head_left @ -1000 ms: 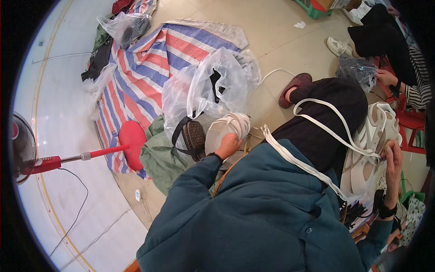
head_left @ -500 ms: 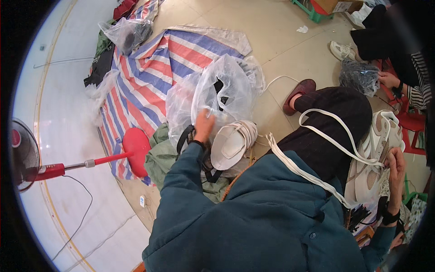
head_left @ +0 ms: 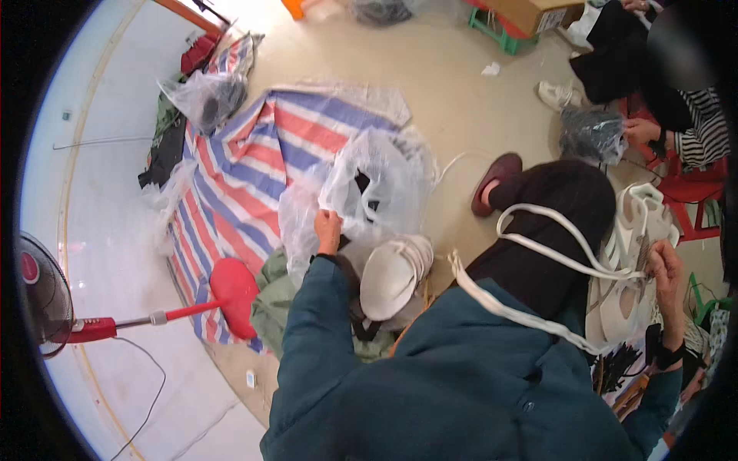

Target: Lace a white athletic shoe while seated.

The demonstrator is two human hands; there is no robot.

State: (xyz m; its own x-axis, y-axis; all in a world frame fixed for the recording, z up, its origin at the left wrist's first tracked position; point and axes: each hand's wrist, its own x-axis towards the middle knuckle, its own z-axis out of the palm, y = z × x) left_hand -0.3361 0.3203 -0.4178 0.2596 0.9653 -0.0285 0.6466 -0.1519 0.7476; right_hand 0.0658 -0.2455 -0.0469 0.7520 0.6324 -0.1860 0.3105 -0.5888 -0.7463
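Note:
My left hand [head_left: 329, 228] is closed, pinching the edge of a clear plastic bag [head_left: 304, 207] with black pieces inside. Just right of that wrist is a stack of off-white shoe pieces [head_left: 390, 278], rounded and nested together. On my right, beside my thigh, lie beige and white shoe uppers [head_left: 624, 296] with cut-out openings. My right hand [head_left: 666, 270] is closed at their outer edge; its fingertips are partly hidden. A long white strap [head_left: 550, 219] loops over my dark trousers, one end reaching the right fingertips. Another white band [head_left: 515, 311] crosses my lap.
A striped tarp [head_left: 231, 207] covers the floor at left, beside a red-based fan [head_left: 234, 298] and green cloth [head_left: 278, 300]. At right another person's hand [head_left: 643, 131] holds a dark plastic-wrapped bundle [head_left: 592, 135] near a red stool [head_left: 692, 200]. A cardboard box [head_left: 530, 14] stands at the back.
My left hand has moved from beside the off-white pieces forward and left to the bag's edge. The right hand stays at the shoe uppers. The whole view has shifted slightly.

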